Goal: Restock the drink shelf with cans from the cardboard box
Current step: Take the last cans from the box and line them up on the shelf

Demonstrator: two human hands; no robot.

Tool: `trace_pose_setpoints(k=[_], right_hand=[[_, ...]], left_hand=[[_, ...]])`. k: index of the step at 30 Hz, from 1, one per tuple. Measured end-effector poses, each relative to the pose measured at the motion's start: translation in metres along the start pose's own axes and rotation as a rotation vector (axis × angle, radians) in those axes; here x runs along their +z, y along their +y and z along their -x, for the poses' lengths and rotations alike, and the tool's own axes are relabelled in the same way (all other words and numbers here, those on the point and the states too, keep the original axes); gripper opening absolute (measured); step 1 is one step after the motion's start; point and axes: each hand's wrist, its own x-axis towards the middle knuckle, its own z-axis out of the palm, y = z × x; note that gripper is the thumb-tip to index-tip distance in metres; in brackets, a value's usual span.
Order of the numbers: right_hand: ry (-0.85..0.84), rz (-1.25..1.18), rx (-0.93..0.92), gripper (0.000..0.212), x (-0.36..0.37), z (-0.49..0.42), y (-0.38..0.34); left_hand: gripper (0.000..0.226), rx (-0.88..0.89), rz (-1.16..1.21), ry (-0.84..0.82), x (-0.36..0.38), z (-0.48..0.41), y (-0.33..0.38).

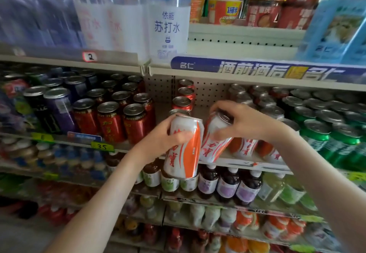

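Note:
My left hand (161,140) grips a white and orange can (184,149) around its side and holds it upright in front of the drink shelf (247,163). My right hand (243,122) holds a second white and orange can (213,142) by its top rim. That can is tilted, with its base at the shelf's front edge. Just right of it, more cans of the same kind (245,147) stand on the shelf. A row of red cans (183,102) runs back behind the two held cans. The cardboard box is out of view.
Red cans (111,122) and dark cans (57,110) fill the shelf on the left, green cans (324,138) the right. The shelf above (198,72) hangs low over the can tops. Bottled drinks (227,185) stand on the shelves below.

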Motion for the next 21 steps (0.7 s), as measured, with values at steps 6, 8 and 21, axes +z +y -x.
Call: trace_pose_setpoints(k=[6,8,21], right_hand=[[-0.081,0.218,0.035,0.061,-0.019,-0.019,0.009],[-0.113,0.259,0.039,0.064,-0.022,-0.028,0.011],[-0.131,0.467,0.116,0.051,-0.012,-0.107,0.07]], left_hand=[[0.058,0.085,-0.089,0.083,0.022,-0.016,0.0],[0.063,0.091,-0.121,0.107,0.027,-0.018,-0.001],[0.068,0.077,-0.36,0.268,0.064,-0.042,-0.005]])
